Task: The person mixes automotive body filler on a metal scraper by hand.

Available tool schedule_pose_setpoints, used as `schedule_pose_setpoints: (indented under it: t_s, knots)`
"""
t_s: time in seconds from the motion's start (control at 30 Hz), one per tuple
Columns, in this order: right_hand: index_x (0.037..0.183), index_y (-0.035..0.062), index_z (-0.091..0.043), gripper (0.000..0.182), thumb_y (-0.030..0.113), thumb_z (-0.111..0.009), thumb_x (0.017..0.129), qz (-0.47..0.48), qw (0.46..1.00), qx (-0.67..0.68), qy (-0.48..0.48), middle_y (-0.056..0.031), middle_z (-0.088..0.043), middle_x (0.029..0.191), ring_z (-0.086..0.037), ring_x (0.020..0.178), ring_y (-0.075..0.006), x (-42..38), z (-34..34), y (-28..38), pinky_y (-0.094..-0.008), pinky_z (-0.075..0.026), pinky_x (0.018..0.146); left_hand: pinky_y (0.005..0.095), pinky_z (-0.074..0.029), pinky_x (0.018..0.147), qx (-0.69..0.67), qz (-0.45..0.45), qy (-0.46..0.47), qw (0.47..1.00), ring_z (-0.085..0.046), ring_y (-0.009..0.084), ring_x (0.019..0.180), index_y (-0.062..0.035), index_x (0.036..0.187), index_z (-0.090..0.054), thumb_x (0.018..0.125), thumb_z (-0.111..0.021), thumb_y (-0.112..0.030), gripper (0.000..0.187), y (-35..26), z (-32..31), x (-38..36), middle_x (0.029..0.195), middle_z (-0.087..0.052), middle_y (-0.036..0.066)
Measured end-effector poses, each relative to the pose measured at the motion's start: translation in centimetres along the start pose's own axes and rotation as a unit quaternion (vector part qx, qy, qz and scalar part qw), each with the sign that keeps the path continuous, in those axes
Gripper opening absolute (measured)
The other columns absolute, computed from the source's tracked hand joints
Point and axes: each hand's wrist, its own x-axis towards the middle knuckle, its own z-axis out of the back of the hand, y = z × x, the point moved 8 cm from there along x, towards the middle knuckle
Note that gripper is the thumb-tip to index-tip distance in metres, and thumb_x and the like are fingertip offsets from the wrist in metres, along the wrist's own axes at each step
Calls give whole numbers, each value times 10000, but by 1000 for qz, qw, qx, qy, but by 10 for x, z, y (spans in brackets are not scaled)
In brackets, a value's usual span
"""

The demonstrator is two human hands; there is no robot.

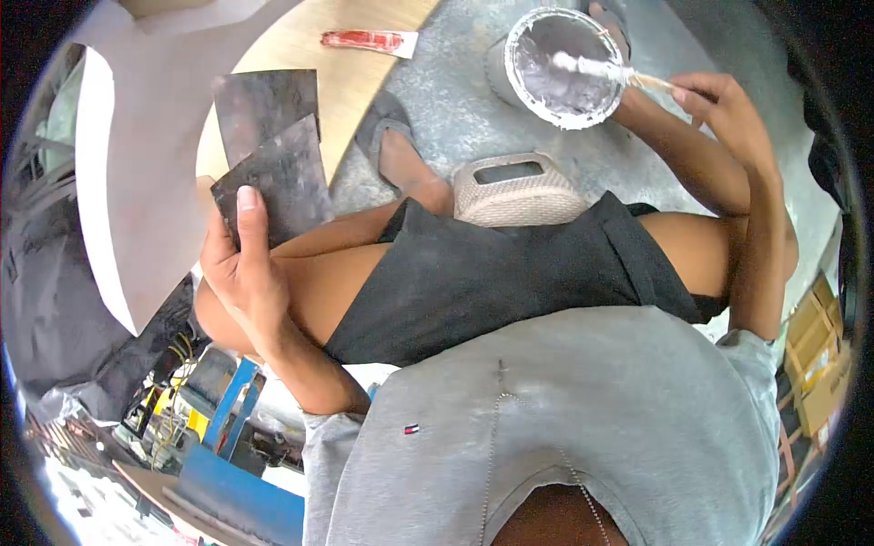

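My left hand (248,264) is closed on two thin, dark rectangular plates, thumb across the front one. The front plate (282,177) overlaps the rear plate (266,105), and both have smudged faces. My right hand (724,109) pinches the light-coloured end of a stick (648,80). White paste thickly coats the stick's far end, which is over the open mouth of a bucket (523,68). Greyish-white paste lies inside, and more is smeared round the rim. The bucket stands on the floor by my right foot.
A pale wooden board (382,14) carries a flat red-and-white item (364,41). The large white curved panel (146,155) stands at left. Between my legs is a beige woven-textured object with a handle slot (519,205). Cardboard boxes (815,355) are at right; blue metal parts (237,482) lie lower left.
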Motion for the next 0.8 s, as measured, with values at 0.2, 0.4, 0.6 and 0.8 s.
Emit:
schedule_pose_setpoints:
  t_s: [0.2, 0.4, 0.6, 0.8]
  knots:
    - [1069, -2, -734, 274, 225, -673, 929, -13, 994, 106, -5, -85, -738, 954, -644, 881, -162, -17, 2, -27, -287, -493, 831, 416, -513, 1013, -317, 151, 31, 936, -635, 229, 1123, 15, 1332, -533, 1002, -603, -145, 373, -8, -74, 1, 1230, -636, 108]
    - [1087, -16, -725, 287, 226, -688, 938, -13, 964, 264, -2, -37, -704, 913, -611, 838, -113, -34, 12, -51, -253, -475, 780, 458, -522, 1010, -400, 192, 143, 885, -638, 249, 1123, 23, 1323, -514, 1010, -589, -159, 370, -22, -190, 7, 1237, -632, 129]
    - [1077, -12, -737, 289, 229, -717, 918, 35, 941, 335, -5, -45, -701, 870, -612, 793, -105, -43, 34, -55, -255, -479, 749, 353, -519, 931, -379, 152, 161, 898, -646, 188, 1026, 26, 1249, -588, 1025, -566, -106, 260, -22, -246, 17, 1166, -674, 100]
    - [1063, -36, -734, 305, 225, -739, 904, 75, 919, 387, -13, -66, -707, 865, -627, 780, -127, -41, 40, -43, -269, -495, 763, 320, -516, 886, -371, 134, 160, 905, -639, 154, 961, 25, 1234, -594, 1028, -565, -115, 250, -43, -267, 12, 1115, -680, 85]
